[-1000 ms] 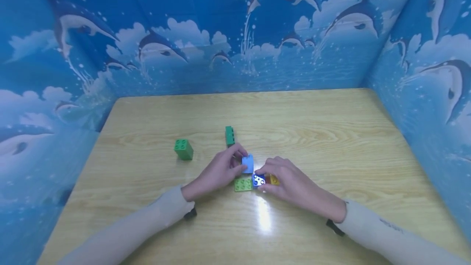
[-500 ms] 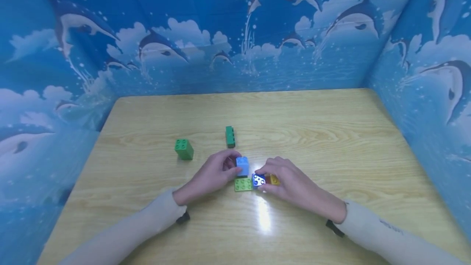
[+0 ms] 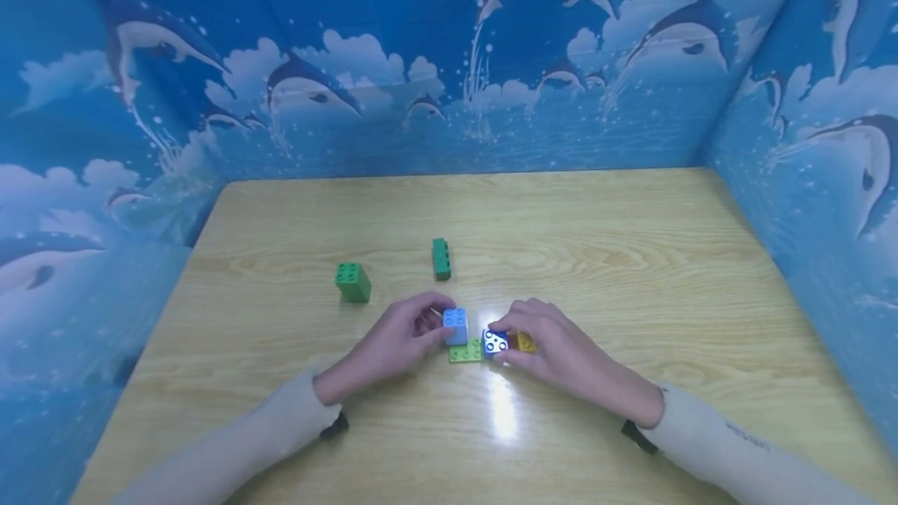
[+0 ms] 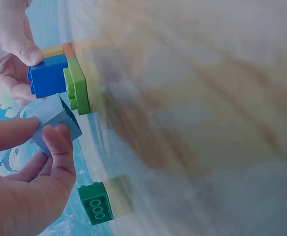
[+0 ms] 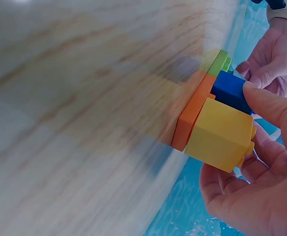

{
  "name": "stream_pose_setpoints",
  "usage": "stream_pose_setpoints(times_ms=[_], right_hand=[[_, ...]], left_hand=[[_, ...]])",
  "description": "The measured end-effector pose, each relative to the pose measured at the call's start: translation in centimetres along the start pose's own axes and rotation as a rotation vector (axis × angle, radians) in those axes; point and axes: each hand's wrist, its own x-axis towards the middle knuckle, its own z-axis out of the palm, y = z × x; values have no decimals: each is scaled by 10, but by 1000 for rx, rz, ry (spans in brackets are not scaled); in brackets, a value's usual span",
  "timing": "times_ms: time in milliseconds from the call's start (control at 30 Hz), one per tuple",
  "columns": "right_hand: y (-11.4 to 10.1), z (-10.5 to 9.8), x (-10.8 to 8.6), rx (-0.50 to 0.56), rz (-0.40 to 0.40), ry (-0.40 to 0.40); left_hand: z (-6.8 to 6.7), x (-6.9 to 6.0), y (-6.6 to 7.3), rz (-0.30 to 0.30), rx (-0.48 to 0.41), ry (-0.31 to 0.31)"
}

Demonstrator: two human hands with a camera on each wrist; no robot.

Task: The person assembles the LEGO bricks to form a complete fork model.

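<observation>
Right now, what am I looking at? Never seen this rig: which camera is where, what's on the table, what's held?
There's no machine: a person works with two bare hands. The wide picture comes from a camera worn on the head, looking forward and down. The two close-ups come from wrist cameras, so the table looks turned on its side.

The left hand pinches a light blue block near a light green block. The right hand holds a dark blue block on an orange block, beside a yellow block. Farther back stand two darker green pieces.
</observation>
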Motion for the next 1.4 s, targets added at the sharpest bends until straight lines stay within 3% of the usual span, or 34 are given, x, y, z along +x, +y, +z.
stream_pose_setpoints(times_ms=[400, 867, 1200, 1400], right_hand=[[-1, -2, 2, -2, 35, -16], [0, -2, 2, 9, 0, 1], [1, 1, 1, 23, -20, 15], [1, 2, 0, 30, -26, 25]], left_hand=[[0, -8, -4, 110, -45, -37], [3, -12, 0, 117, -61, -30], [4, -11, -1, 184, -1, -43], [3, -10, -1, 181, 33, -65]])
